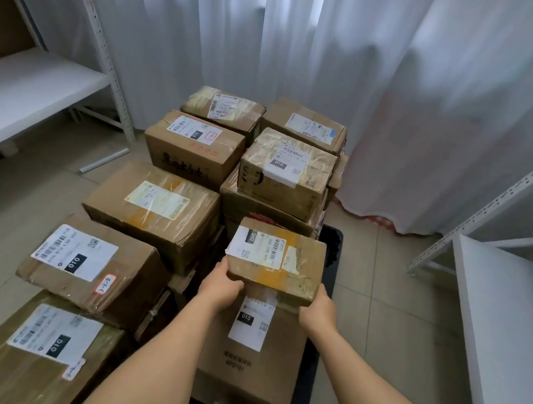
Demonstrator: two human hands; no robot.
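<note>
While I watch both hands, small parcel (276, 259) sits over KFD101 box (247, 362), contact unclear | left hand (220, 285) curled round its near-left corner | right hand (318, 307) gripping its near-right corner, fingertips hidden underneath

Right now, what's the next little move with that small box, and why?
Probably lift the small box straight up, clear of the pile. The left grip and right grip hold its near corners. It sits tilted over the bigger 010 box, and other boxes crowd close on its left and behind, so sliding it sideways could snag.
</note>
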